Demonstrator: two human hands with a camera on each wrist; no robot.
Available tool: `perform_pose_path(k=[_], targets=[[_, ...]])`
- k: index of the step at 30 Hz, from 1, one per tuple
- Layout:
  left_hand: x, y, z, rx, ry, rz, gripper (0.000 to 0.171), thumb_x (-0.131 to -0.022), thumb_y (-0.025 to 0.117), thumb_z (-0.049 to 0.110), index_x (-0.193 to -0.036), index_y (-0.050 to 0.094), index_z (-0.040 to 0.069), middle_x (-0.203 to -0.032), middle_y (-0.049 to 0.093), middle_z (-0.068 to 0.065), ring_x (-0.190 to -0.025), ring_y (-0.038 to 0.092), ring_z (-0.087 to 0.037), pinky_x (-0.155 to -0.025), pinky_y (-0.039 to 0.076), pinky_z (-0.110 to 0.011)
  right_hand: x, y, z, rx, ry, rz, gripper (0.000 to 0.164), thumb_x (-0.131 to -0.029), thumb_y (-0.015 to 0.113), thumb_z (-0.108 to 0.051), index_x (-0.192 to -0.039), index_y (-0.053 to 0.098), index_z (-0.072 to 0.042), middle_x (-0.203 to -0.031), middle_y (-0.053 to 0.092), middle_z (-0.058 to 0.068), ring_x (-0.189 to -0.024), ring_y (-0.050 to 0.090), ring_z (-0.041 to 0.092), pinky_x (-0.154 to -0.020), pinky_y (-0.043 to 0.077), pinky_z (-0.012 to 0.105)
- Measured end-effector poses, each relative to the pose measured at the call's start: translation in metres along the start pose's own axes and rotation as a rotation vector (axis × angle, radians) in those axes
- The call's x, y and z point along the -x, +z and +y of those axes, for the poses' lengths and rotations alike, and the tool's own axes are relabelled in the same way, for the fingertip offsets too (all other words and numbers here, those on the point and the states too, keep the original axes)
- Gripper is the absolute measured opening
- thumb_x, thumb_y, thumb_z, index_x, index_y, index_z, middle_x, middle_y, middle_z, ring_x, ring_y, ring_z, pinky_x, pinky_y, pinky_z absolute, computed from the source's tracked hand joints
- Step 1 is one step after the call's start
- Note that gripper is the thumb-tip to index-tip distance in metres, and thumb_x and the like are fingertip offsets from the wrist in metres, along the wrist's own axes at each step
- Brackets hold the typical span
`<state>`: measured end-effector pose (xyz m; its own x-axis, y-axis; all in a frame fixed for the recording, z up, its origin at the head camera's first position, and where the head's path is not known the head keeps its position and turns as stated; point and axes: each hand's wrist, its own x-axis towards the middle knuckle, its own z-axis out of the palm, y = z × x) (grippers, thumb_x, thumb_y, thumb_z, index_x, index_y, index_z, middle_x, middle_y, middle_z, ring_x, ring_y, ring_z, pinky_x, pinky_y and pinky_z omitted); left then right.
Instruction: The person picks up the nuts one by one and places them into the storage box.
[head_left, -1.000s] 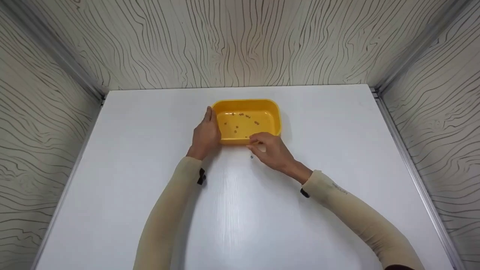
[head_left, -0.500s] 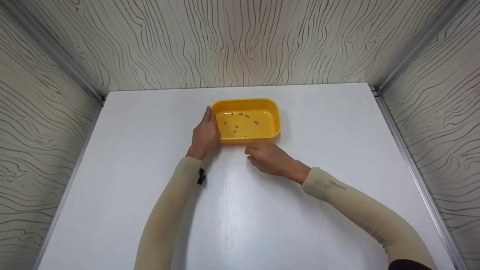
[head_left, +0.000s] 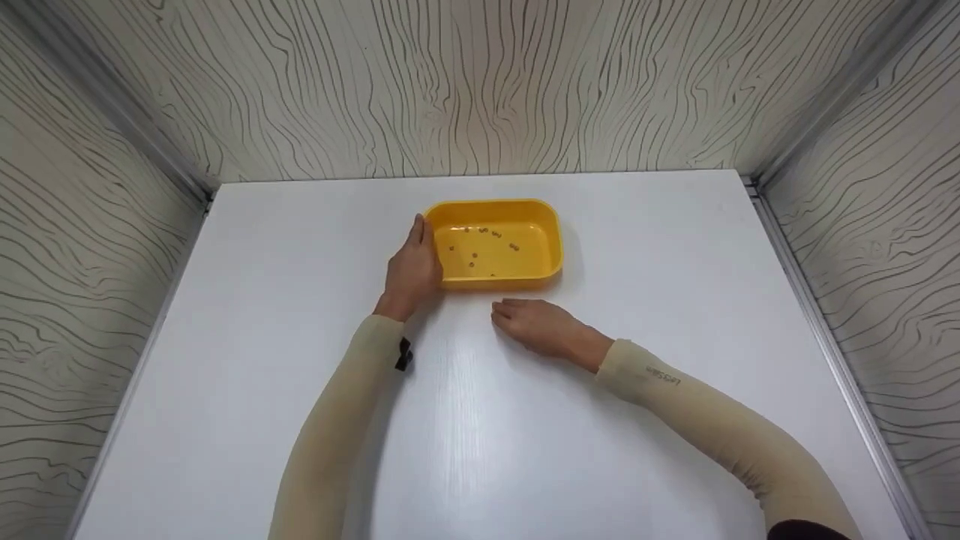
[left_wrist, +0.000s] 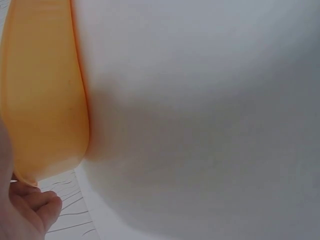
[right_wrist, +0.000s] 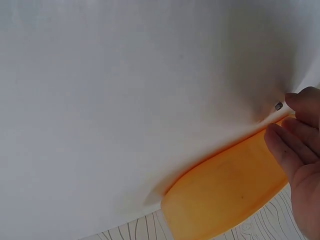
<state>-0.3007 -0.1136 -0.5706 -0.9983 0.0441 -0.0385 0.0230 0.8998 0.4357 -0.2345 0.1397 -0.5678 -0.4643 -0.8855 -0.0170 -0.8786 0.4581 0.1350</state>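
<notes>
A yellow plastic tray (head_left: 525,259) holds several tiny grey bead-like pieces (head_left: 474,256) on its floor. At its left end, my left hand (head_left: 414,270) grips the side wall; curled fingertips (left_wrist: 47,207) show at the rim in the left wrist view. My right hand (head_left: 544,328) is low over the table just in front of the tray. In the right wrist view, another small grey bead-like piece (right_wrist: 278,106) lies on the table by the fingertips, with thumb and fingers apart. The right hand hides that piece from the head view.
The white tabletop (head_left: 480,450) extends around the tray and both arms. Wood-pattern panels (head_left: 480,90) stand at the back and both sides. Metal rails (head_left: 832,330) run along the table's side edges.
My right hand has drawn back from the tray's front rim to the table before it, covering the loose piece seen there earlier. The left hand and tray have stayed in place.
</notes>
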Motion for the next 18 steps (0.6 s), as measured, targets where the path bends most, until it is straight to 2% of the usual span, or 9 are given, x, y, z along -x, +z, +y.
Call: perform_pose_path(k=[1, 4, 12, 18], targets=[[0.0, 0.0, 0.0, -0.027, 0.011, 0.004, 0.06, -0.114, 0.033, 0.02, -0.168, 0.011, 0.002, -0.178, 0.013, -0.015, -0.162, 0.029, -0.03, -0.131, 0.032, -0.043, 0.0, 0.0, -0.001, 0.031, -0.008, -0.009, 0.033, -0.1, 0.065, -0.002, -0.133, 0.068, 0.0, -0.135, 0.072, 0.016, -0.123, 0.072, 0.028, -0.102, 0.062, 0.039], [0.0, 0.001, 0.001, -0.017, 0.001, 0.005, 0.061, -0.115, 0.033, 0.021, -0.168, 0.011, 0.003, -0.178, 0.013, -0.014, -0.162, 0.028, -0.029, -0.132, 0.031, -0.043, -0.002, 0.002, -0.003, 0.116, -0.039, 0.001, 0.031, -0.098, 0.068, -0.002, -0.129, 0.071, -0.001, -0.131, 0.075, 0.013, -0.119, 0.074, 0.026, -0.097, 0.064, 0.037], [0.002, 0.001, 0.002, 0.112, -0.038, 0.006, 0.062, -0.116, 0.029, 0.028, -0.169, 0.006, 0.008, -0.179, 0.012, -0.008, -0.164, 0.023, -0.026, -0.134, 0.027, -0.043, 0.001, 0.01, -0.006, 0.298, -0.135, 0.057, 0.022, -0.096, 0.071, -0.006, -0.117, 0.077, -0.004, -0.117, 0.08, 0.008, -0.101, 0.078, 0.02, -0.071, 0.066, 0.031], [0.004, 0.001, 0.0, 0.118, -0.012, 0.025, 0.061, -0.116, 0.03, 0.027, -0.169, 0.008, 0.006, -0.179, 0.013, -0.01, -0.164, 0.023, -0.026, -0.134, 0.027, -0.043, 0.003, 0.011, -0.008, 0.4, -0.141, 0.105, 0.021, -0.096, 0.073, -0.01, -0.115, 0.078, -0.005, -0.113, 0.081, 0.008, -0.097, 0.079, 0.018, -0.068, 0.066, 0.029]])
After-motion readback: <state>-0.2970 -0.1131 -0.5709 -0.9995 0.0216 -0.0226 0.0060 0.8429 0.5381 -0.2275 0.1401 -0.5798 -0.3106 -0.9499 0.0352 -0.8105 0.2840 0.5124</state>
